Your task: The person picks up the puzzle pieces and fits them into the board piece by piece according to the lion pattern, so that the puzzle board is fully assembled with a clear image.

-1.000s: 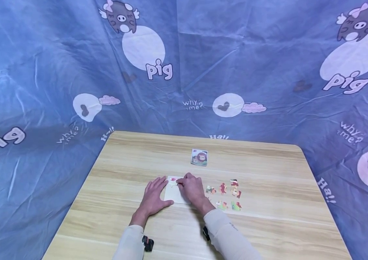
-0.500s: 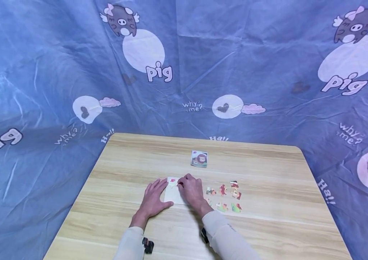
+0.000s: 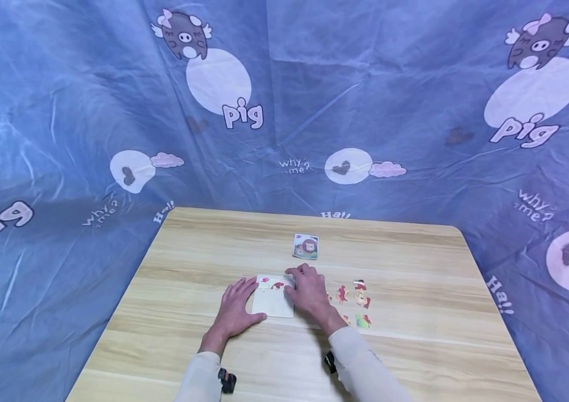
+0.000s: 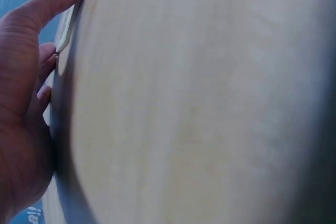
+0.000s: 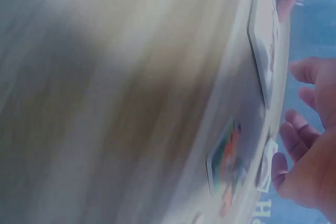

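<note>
A white puzzle board lies on the table in the head view. Along its top part sit a puzzle piece with a pink flower and a reddish-brown puzzle piece. My left hand rests at the board's left side, fingers fairly straight, thumb by the lower left corner. Over the board's right edge is my right hand, and its thumb overlaps the board in this view. The right wrist view shows that hand's thumb and fingers apart, nothing between them.
Loose puzzle pieces lie right of the board, some partly hidden behind the right hand and arm. A small lion picture card lies farther back. Blue printed cloth hangs behind the wooden table.
The right hand has let go of the reddish-brown piece, which now shows on the board, and moved right toward the board's edge. The left hand stays in place.
</note>
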`<act>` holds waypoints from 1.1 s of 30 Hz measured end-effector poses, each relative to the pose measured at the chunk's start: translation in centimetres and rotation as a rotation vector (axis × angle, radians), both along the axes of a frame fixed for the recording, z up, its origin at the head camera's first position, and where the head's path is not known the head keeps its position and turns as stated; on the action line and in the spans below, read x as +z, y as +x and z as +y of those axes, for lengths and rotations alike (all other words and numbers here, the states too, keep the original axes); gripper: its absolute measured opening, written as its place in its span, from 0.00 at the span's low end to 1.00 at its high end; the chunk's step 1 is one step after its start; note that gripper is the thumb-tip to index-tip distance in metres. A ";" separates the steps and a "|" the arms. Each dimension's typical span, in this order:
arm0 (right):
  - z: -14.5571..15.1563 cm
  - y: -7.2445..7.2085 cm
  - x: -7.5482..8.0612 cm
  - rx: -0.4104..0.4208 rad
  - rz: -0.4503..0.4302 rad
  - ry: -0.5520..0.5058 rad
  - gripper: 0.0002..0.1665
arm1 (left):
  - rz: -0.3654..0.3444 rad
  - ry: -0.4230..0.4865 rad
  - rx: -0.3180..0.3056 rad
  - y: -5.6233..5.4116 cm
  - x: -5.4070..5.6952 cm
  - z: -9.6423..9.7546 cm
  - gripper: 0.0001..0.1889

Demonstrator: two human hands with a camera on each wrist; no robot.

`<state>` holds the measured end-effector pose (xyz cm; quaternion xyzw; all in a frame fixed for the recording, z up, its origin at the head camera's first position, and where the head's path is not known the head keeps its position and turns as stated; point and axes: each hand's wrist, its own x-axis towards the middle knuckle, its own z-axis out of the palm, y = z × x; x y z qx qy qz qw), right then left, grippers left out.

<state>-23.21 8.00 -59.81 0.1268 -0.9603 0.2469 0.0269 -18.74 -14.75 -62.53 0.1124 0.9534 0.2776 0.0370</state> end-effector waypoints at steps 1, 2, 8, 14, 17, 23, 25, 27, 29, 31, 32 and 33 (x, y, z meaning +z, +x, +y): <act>0.3 0.0 0.1 -0.001 -0.006 0.005 0.23 | -0.002 -0.008 -0.004 0.0 0.1 0.0 0.45; 0.6 0.0 0.3 -0.001 -0.012 0.007 0.24 | -0.004 -0.011 -0.008 -0.1 0.2 0.1 0.44; 2.2 0.3 0.8 -0.014 -0.029 0.011 0.25 | -0.009 -0.047 -0.010 -0.1 0.9 -0.2 0.42; 4.1 0.9 1.2 -0.045 -0.059 0.022 0.26 | -0.017 -0.073 0.004 0.0 1.9 -0.1 0.39; 4.9 1.2 1.3 -0.051 -0.093 0.039 0.28 | -0.023 -0.084 0.015 0.0 2.2 0.0 0.38; 6.7 1.7 1.3 -0.060 -0.116 0.067 0.31 | -0.014 -0.100 0.023 0.1 2.3 0.2 0.37; 7.4 1.8 1.2 -0.066 -0.117 0.069 0.30 | -0.020 -0.112 0.021 0.1 2.3 0.3 0.37; 8.1 1.9 1.2 -0.078 -0.120 0.074 0.30 | -0.019 -0.120 0.018 0.2 2.3 0.4 0.37; 8.7 2.0 1.2 -0.095 -0.124 0.073 0.29 | -0.024 -0.131 0.014 0.2 2.3 0.4 0.37; 9.4 2.0 1.2 -0.111 -0.128 0.075 0.28 | -0.018 -0.132 0.011 0.2 2.3 0.4 0.37; 9.7 2.0 1.1 -0.116 -0.130 0.077 0.28 | -0.013 -0.127 0.011 0.3 2.3 0.4 0.37; 10.0 2.0 1.1 -0.118 -0.133 0.079 0.27 | -0.011 -0.124 0.011 0.3 2.3 0.3 0.37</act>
